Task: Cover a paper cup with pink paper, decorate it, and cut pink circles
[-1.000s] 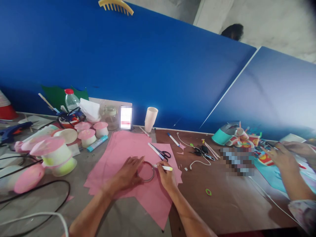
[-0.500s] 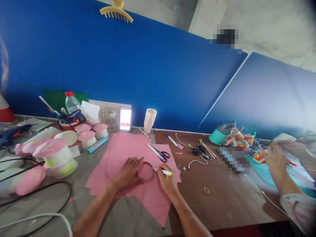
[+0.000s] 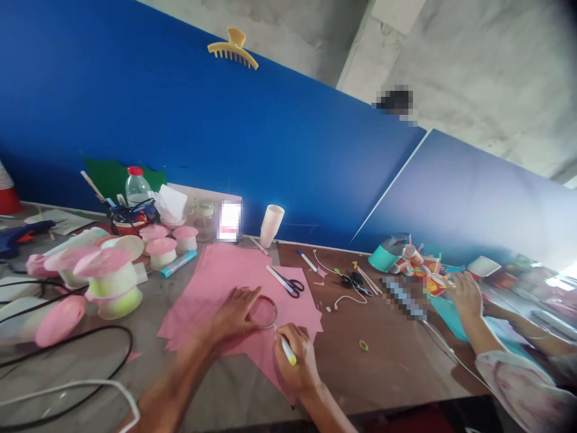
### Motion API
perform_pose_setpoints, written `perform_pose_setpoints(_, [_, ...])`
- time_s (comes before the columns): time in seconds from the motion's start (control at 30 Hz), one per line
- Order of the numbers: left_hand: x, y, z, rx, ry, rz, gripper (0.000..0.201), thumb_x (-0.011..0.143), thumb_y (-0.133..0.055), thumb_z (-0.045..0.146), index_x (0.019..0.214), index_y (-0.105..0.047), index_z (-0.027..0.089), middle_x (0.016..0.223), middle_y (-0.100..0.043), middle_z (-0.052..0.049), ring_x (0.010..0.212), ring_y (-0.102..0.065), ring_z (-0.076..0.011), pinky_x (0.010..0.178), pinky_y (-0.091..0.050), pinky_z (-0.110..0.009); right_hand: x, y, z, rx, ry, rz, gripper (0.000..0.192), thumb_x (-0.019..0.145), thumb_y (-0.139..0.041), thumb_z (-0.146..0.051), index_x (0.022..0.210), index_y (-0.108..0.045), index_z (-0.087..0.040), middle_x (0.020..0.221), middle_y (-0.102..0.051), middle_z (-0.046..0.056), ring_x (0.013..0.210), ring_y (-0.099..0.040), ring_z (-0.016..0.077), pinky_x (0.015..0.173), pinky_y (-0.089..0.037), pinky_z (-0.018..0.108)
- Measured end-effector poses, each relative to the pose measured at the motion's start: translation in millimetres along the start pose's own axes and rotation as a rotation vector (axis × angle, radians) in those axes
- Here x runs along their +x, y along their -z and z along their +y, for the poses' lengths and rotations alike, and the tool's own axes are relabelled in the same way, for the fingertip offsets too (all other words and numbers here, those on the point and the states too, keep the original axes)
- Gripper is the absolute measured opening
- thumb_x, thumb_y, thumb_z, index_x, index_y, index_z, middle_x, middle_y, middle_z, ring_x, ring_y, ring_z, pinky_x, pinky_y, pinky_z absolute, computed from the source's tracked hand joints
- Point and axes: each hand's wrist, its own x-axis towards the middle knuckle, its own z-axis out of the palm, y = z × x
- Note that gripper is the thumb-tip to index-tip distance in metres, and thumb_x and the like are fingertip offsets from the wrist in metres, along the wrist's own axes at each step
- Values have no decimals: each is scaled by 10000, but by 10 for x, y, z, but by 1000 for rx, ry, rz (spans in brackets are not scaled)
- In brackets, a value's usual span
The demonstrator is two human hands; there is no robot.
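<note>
If the left hand (image 3: 234,313) eases its flat press, the metal ring (image 3: 264,313) could slide on the pink paper sheets (image 3: 216,282) and the traced outline would wander, or the stacked sheets could shift on the table (image 3: 396,367). That hand lies open, fingers spread, holding the ring down near the middle of the sheets, though motion blur makes it hard to say exactly which fingertips touch the rim. The right hand (image 3: 295,364) is closed around a white pen with a yellow end (image 3: 285,347), its tip at the ring's near edge.

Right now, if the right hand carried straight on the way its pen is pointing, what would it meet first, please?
The right hand aims its pen up-left; the tip already looks to be at the ring on the pink paper, with the left hand beyond it.
</note>
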Motion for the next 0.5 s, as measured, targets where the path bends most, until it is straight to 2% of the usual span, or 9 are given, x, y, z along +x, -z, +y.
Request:
perform_pose_setpoints(0.1, [10, -3, -29, -6, -3, -22, 948, 824, -730, 444, 1631, -319, 164, 1608, -488, -188, 1505, -405, -359, 1281, -225, -524, -43, -47, -107, -7, 10, -41, 191, 862, -499, -76, 830, -598, -237, 707, -688, 0, 632, -653, 195, 669, -461, 329])
perform_pose_setpoints(0.23, [22, -28, -78, -10, -25, 3, 934, 821, -741, 463, 1619, -344, 183, 1591, -502, -198, 1501, -411, -362, 1270, -234, -548, -67, -41, -230, 110, -92, -183, 194, 913, -524, -156, 888, -663, -289, 782, -728, 30, 726, -697, 256, 741, -542, 407])
perform_pose_setpoints(0.33, [18, -29, -89, -26, -53, 16, 910, 832, -739, 485, 1611, -363, 201, 1574, -521, -191, 1486, -427, -373, 1253, -260, -567, -61, 34, -228, 236, -176, -102, 218, 973, -489, -268, 961, -704, -301, 847, -747, 57, 796, -723, 279, 746, -588, 420])
perform_pose_setpoints(0.43, [15, -24, -80, -37, -43, 21, 910, 818, -755, 445, 1606, -374, 194, 1545, -551, -188, 1472, -443, -378, 1244, -277, -564, -2, 124, -114, 316, -275, 37, 312, 1009, -475, -392, 1161, -718, -268, 991, -773, 96, 898, -749, 285, 786, -617, 401])
perform_pose_setpoints(0.47, [16, -25, -76, -37, -36, 25, 914, 810, -760, 429, 1603, -378, 185, 1540, -555, -189, 1471, -443, -378, 1245, -278, -557, 32, 144, -61, 342, -307, 32, 353, 1020, -471, -421, 1218, -707, -248, 970, -776, 98, 867, -753, 277, 772, -620, 387])
perform_pose_setpoints(0.5, [19, -27, -73, -36, -32, 30, 914, 802, -763, 414, 1601, -383, 183, 1539, -556, -187, 1471, -444, -375, 1247, -279, -550, 71, 155, -7, 372, -346, 39, 397, 1034, -450, -449, 1252, -695, -225, 848, -764, 78, 743, -738, 255, 707, -617, 369])
